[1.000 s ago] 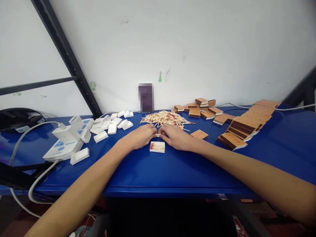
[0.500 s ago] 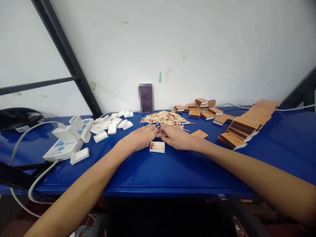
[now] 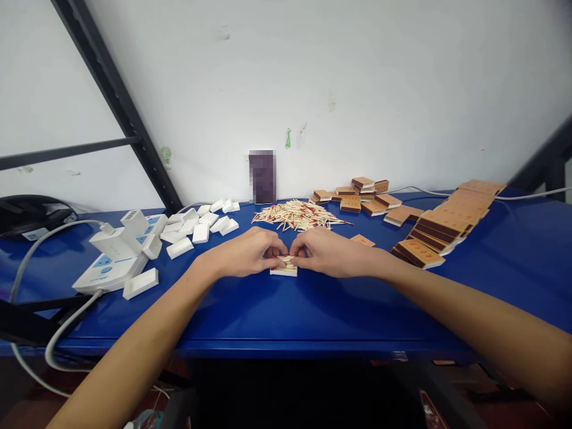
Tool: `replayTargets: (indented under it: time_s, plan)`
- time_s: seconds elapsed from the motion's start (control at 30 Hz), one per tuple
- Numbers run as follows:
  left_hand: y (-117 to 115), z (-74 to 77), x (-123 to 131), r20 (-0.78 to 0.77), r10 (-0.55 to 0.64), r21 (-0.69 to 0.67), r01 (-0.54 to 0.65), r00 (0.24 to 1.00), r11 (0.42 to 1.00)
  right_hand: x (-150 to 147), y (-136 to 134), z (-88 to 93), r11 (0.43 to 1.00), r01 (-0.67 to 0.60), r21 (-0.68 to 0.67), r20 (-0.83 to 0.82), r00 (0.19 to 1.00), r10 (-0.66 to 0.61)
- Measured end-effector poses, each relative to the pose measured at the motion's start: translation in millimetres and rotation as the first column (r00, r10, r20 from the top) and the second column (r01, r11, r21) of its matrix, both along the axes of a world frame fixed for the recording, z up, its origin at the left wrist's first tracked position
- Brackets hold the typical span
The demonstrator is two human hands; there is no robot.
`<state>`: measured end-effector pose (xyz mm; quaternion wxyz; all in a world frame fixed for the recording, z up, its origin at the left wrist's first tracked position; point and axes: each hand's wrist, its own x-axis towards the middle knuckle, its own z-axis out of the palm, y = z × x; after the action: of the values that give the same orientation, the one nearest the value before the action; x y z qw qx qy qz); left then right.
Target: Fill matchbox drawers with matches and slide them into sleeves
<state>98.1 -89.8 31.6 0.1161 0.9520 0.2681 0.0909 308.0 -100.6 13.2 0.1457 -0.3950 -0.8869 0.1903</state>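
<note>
A small white matchbox tray [image 3: 284,273] lies on the blue table, with red-tipped matches [image 3: 286,261] in and over it. From the left, my left hand [image 3: 251,252] pinches matches at the tray's top with thumb and fingers. My right hand [image 3: 325,252] closes on the other end of those matches from the right. Fingers partly cover the tray's far side. Just beyond both hands spreads a loose heap of matches [image 3: 297,213]. An orange matchbox sleeve [image 3: 363,240] lies flat behind my right wrist.
Several white trays [image 3: 201,232] are scattered at the left, near a power strip [image 3: 109,273] with cables. Orange matchboxes [image 3: 351,204] stand at the back right, beside a long overlapping row of matchboxes [image 3: 447,220]. A dark blurred rectangle [image 3: 263,177] leans against the wall.
Both hands have come back from the heap's near edge to the tray, bringing matches over it. The tray's contents are now partly hidden by the fingers and matches.
</note>
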Motion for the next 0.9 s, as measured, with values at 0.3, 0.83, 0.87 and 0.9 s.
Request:
replayTargets:
  time_s: [0.3, 0.83, 0.87, 0.9]
  plan:
    - [2.9, 5.9, -8.9, 0.069, 0.083, -0.002, -0.083, 0.994, 0.997, 5.2, 3.1, 1.7, 1.000, -0.004, -0.013, -0.025, 1.000, 0.003]
    - [3.1, 1.9, -6.0, -0.006, 0.045, -0.051, -0.045, 0.999, 0.998, 4.5, 4.5, 5.0, 0.998, -0.048, 0.039, -0.073, 0.996, 0.051]
    - [2.9, 1.7, -5.7, -0.004, 0.045, -0.046, -0.045, 0.999, 0.998, 4.6, 4.3, 5.1, 0.998, -0.049, 0.036, -0.081, 0.995, 0.052]
    - [2.7, 1.4, -5.5, -0.001, 0.044, -0.039, -0.044, 0.999, 0.998, 4.8, 4.2, 5.0, 0.998, -0.054, 0.025, -0.093, 0.994, 0.056]
